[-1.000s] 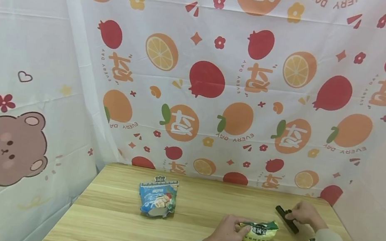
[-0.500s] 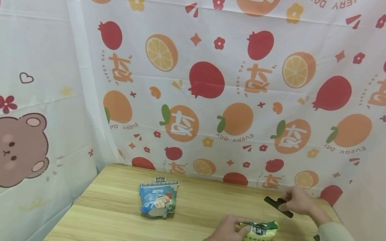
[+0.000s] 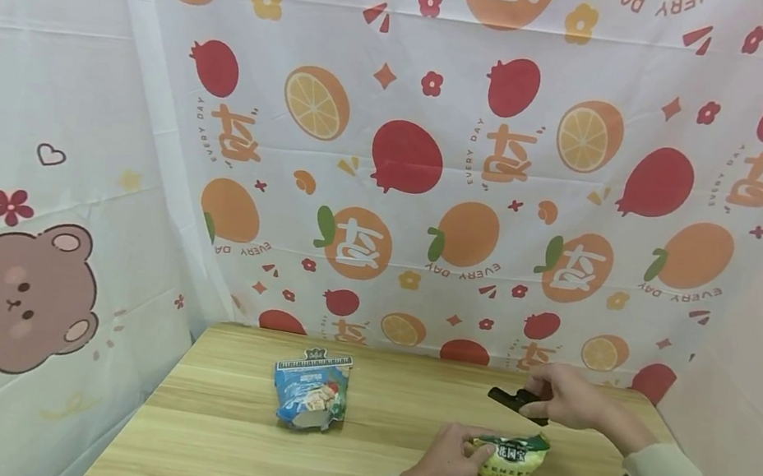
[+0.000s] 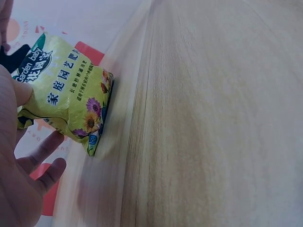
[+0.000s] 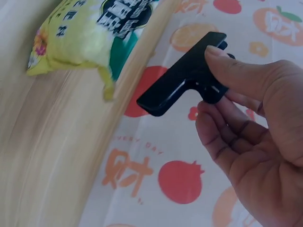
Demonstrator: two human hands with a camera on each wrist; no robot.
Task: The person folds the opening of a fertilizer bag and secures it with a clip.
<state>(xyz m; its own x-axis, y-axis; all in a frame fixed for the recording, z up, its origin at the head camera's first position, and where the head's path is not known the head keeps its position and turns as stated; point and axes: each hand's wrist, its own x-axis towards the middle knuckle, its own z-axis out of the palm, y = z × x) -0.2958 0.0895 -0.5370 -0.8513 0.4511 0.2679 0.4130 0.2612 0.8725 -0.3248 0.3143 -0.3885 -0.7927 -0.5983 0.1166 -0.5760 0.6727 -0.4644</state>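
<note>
A yellow-green fertilizer bag (image 3: 513,460) stands on the table, its dark green top edge folded. My left hand (image 3: 449,458) pinches the bag's upper left corner between thumb and fingers; in the left wrist view, the lower fingers spread free below the bag (image 4: 71,90). My right hand (image 3: 569,397) holds a black wide-jawed bag clip (image 3: 509,402) above the table, just behind the bag's top. In the right wrist view, the thumb and fingers pinch the clip (image 5: 182,78) by its handles, and its long bar lies apart from the bag.
A blue bag (image 3: 312,395) with a black-and-white clip (image 3: 315,361) along its top stands on the left of the wooden table (image 3: 228,447). A fruit-print cloth (image 3: 393,257) hangs behind the table's back edge.
My right hand has lifted the black clip off the table's right side and carried it left, close behind the bag's top. The left hand stays on the bag.
</note>
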